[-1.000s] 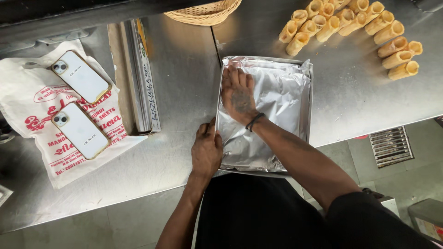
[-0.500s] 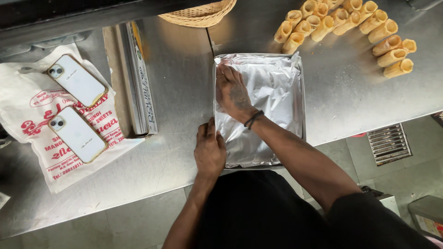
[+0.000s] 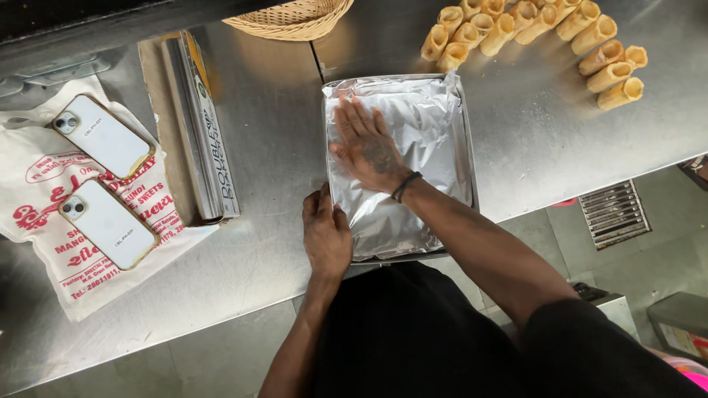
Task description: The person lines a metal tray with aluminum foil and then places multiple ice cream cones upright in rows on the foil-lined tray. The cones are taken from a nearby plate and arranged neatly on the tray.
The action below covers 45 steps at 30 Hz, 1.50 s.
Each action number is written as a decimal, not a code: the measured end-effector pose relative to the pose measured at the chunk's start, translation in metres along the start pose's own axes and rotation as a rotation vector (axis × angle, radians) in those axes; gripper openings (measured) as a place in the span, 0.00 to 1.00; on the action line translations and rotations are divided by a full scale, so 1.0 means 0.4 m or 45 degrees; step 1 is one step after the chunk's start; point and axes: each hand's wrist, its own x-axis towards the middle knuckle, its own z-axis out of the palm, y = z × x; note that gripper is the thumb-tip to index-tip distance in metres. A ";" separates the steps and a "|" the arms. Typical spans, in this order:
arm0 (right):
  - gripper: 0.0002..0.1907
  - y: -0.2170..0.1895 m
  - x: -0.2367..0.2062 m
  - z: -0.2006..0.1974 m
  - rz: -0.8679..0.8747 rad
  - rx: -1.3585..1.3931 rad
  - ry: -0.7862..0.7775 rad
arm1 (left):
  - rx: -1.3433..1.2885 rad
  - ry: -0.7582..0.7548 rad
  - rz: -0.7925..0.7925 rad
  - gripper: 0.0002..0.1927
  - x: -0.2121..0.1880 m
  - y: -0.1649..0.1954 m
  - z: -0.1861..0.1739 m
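I see the right hand (image 3: 366,147) lying flat, fingers spread, palm down on the aluminium foil (image 3: 413,158) that lines a rectangular metal tray (image 3: 469,158); it grasps nothing. A dark band sits at that wrist. The tray rests on the steel counter (image 3: 273,133), its near edge at the counter's front lip. The left hand (image 3: 327,232) is open too, fingers together, resting against the tray's near-left corner; whether the fingertips press foil or rim I cannot tell.

Left of the tray, a long foil-roll box (image 3: 199,129) lies on the counter. Further left, two white phones (image 3: 107,180) lie camera side up on a white printed bag (image 3: 44,191). A wicker basket (image 3: 291,16) sits at the far edge. Rolled pastry tubes (image 3: 531,29) lie grouped far right of the tray, apart from it.
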 end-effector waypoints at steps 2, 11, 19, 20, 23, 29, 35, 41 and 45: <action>0.37 0.001 -0.016 0.001 0.004 -0.007 -0.029 | -0.065 -0.002 -0.022 0.24 -0.002 -0.006 0.002; 0.39 -0.023 -0.042 -0.008 0.037 -0.089 -0.176 | -0.185 -0.057 -0.085 0.24 0.015 -0.037 0.005; 0.40 -0.101 -0.125 0.000 -0.003 -0.050 -0.220 | -0.171 -0.059 -0.120 0.25 0.017 -0.048 0.012; 0.40 -0.106 -0.132 -0.002 0.007 -0.026 -0.229 | -0.177 -0.088 -0.149 0.25 0.014 -0.049 0.011; 0.40 -0.104 -0.125 -0.012 0.014 0.014 -0.216 | -0.154 -0.067 -0.090 0.25 0.022 -0.052 0.014; 0.41 -0.116 -0.160 -0.021 -0.085 -0.021 -0.271 | -0.133 -0.059 -0.089 0.25 0.015 -0.061 0.020; 0.37 -0.121 -0.161 -0.035 -0.108 0.081 -0.199 | -0.138 -0.102 -0.083 0.24 0.029 -0.070 0.015; 0.20 -0.075 -0.189 -0.063 0.392 1.408 -0.539 | -0.178 -0.103 -0.109 0.24 0.026 -0.077 0.008; 0.20 -0.074 -0.201 -0.030 0.718 2.052 -0.991 | -0.143 -0.060 -0.063 0.23 0.027 -0.073 0.012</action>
